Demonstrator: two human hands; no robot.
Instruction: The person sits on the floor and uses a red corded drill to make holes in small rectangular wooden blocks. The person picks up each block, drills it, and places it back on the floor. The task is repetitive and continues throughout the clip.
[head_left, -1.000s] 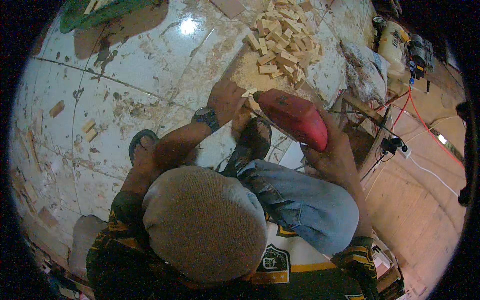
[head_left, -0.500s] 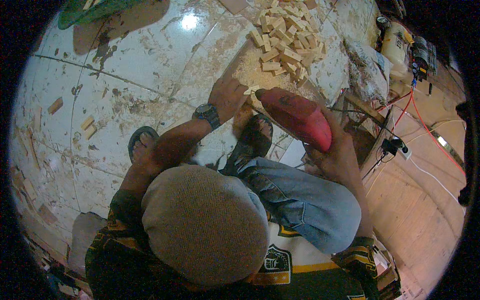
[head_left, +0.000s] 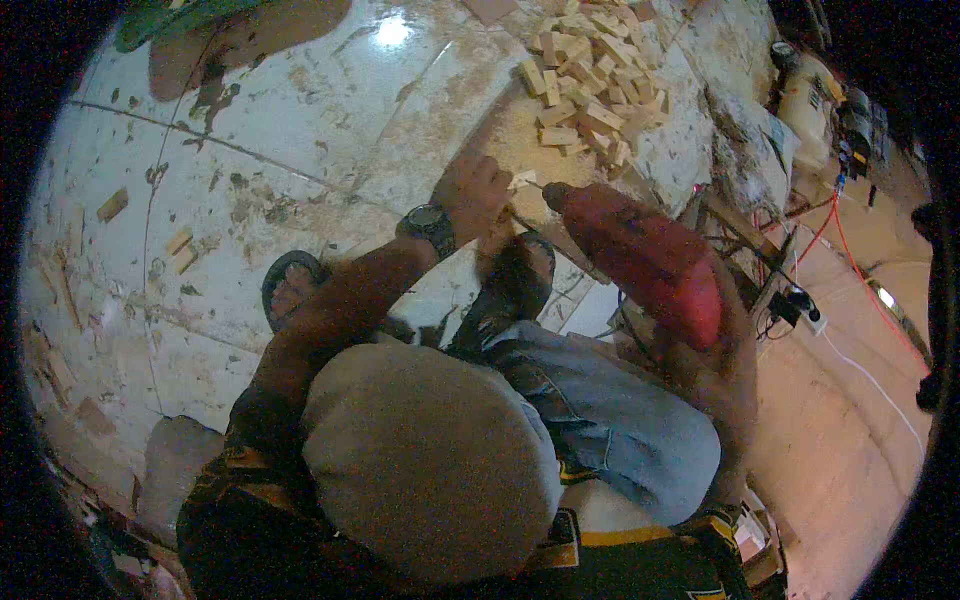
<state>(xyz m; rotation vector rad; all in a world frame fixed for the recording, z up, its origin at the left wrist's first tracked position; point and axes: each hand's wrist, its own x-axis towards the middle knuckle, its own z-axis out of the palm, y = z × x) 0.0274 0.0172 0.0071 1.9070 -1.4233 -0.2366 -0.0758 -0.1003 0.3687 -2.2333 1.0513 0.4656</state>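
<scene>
My left hand (head_left: 476,196), a dark watch on its wrist, is closed on a small pale wood block (head_left: 523,179) at the edge of a sawdust-strewn work surface (head_left: 520,140). A red power drill (head_left: 640,245) is gripped by my right hand (head_left: 728,315), which is blurred and largely behind the drill's body. The thin bit at the drill's front points left toward the block, and a small gap shows between them. My left fingers cover part of the block.
Many similar wood blocks (head_left: 600,85) are heaped beyond the hands. Two blocks (head_left: 180,250) and a brown offcut (head_left: 113,205) lie on the stained tile floor at left. An air compressor (head_left: 808,105), red hose (head_left: 858,270) and power cords (head_left: 800,305) are at right.
The drill has drawn back to the right and toward me, so its bit now shows, apart from the block. My left hand stays at the block. The whole view has shifted slightly.
</scene>
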